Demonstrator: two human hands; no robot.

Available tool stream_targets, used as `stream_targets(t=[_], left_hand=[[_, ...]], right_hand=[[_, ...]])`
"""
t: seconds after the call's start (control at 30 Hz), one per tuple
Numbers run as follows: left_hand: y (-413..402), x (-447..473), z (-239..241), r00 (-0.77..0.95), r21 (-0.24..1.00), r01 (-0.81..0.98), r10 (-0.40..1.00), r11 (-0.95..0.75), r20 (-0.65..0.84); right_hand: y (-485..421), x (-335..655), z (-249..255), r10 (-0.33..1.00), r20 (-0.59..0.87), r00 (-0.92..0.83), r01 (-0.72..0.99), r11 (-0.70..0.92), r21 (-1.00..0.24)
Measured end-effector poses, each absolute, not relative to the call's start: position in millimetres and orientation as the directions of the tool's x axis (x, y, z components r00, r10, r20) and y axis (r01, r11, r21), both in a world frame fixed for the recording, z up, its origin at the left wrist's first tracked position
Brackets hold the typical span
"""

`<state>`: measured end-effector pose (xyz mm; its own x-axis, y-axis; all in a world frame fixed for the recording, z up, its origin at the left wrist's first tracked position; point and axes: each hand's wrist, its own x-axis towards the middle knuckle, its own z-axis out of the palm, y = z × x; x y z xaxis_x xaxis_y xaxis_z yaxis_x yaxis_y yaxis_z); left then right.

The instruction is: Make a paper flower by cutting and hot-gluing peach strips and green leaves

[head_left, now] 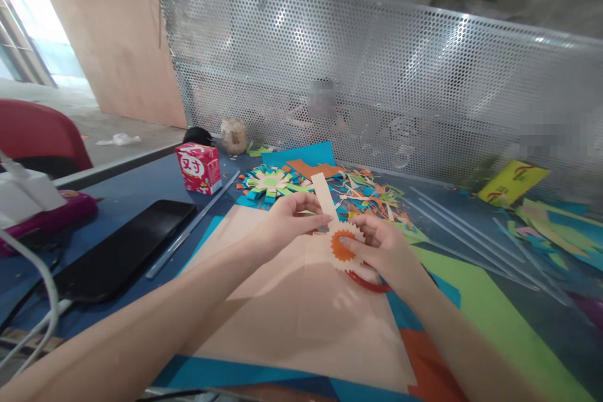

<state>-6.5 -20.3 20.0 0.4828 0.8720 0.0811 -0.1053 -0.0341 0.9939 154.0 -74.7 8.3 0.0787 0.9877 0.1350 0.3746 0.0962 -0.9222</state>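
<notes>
My left hand (301,220) pinches the lower part of a cream paper strip (323,193), which stands up at a slant. Between the thumb and fingers of my right hand (381,245) is a paper disc (343,246) with an orange centre and a jagged cream rim. Strip and disc meet in the picture; whether they are joined I cannot tell. A red loop (370,282), looking like a scissors handle, shows beneath my right hand, the rest hidden. Under both hands lies a large cream paper sheet (301,326). A layered paper flower (269,182) rests beyond my left hand.
Paper scraps (372,198) are heaped behind my hands. To the left are a phone (127,251), a clear stick (193,226) and a red box (198,168). Several clear sticks (471,229) and a yellow packet (513,182) lie right. A perforated metal screen (377,75) borders the table.
</notes>
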Motion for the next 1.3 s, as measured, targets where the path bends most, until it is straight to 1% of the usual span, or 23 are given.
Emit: stream_targets(t=[0.23,0.3,0.37,0.43,0.5,0.57,0.63,0.7,0.73,0.8,0.9,1.0,1.3], left_hand=[[-18.4,-6.0,17.1,0.529,0.993,-0.105,0.843,-0.046,0.094],[-19.4,-6.7,17.7,0.533,0.992,-0.095,0.838,-0.079,0.118],[-22.1,-8.4,19.7,0.545,0.978,-0.096,0.813,-0.183,0.206],[-26.2,-10.9,22.7,0.552,0.929,-0.095,0.758,-0.357,0.348],[-30.9,-13.8,25.6,0.537,0.827,-0.072,0.677,-0.557,0.502],[-35.1,-16.3,27.1,0.523,0.674,-0.003,0.573,-0.738,0.630],[-38.0,-18.5,26.6,0.516,0.470,0.060,0.430,-0.881,0.741],[-39.2,-20.6,24.1,0.516,0.269,0.091,0.276,-0.959,0.811],[-39.2,-21.7,22.6,0.511,0.188,0.097,0.211,-0.977,0.834],[-38.6,-24.1,19.6,0.510,0.086,0.109,0.130,-0.990,0.850],[-37.7,-26.8,17.6,0.521,0.029,0.126,0.091,-0.992,0.849],[-37.2,-27.3,18.0,0.529,0.004,0.136,0.076,-0.991,0.845],[-37.6,-27.1,18.8,0.554,-0.033,0.156,0.060,-0.987,0.830]], right_hand=[[-74.6,153.8,7.6,0.987,0.144,0.072,0.413,0.102,-0.905],[-75.0,153.8,7.2,0.983,0.166,0.082,0.401,0.120,-0.908],[-75.9,154.1,7.1,0.971,0.219,0.097,0.383,0.167,-0.909],[-77.4,154.4,7.9,0.948,0.300,0.105,0.381,0.241,-0.893],[-79.3,154.9,9.5,0.912,0.400,0.093,0.410,0.331,-0.850],[-81.4,155.9,11.3,0.845,0.532,0.059,0.467,0.447,-0.763],[-83.2,157.3,12.7,0.746,0.666,-0.018,0.520,0.576,-0.631],[-84.7,158.9,13.5,0.630,0.766,-0.126,0.546,0.689,-0.477],[-85.2,159.5,13.8,0.577,0.798,-0.177,0.548,0.731,-0.407],[-86.0,160.5,14.3,0.492,0.832,-0.256,0.545,0.784,-0.296],[-86.5,161.0,15.0,0.424,0.847,-0.319,0.549,0.812,-0.200],[-86.7,161.2,15.5,0.406,0.851,-0.332,0.551,0.816,-0.174],[-87.8,161.5,14.8,0.396,0.858,-0.328,0.535,0.826,-0.176]])
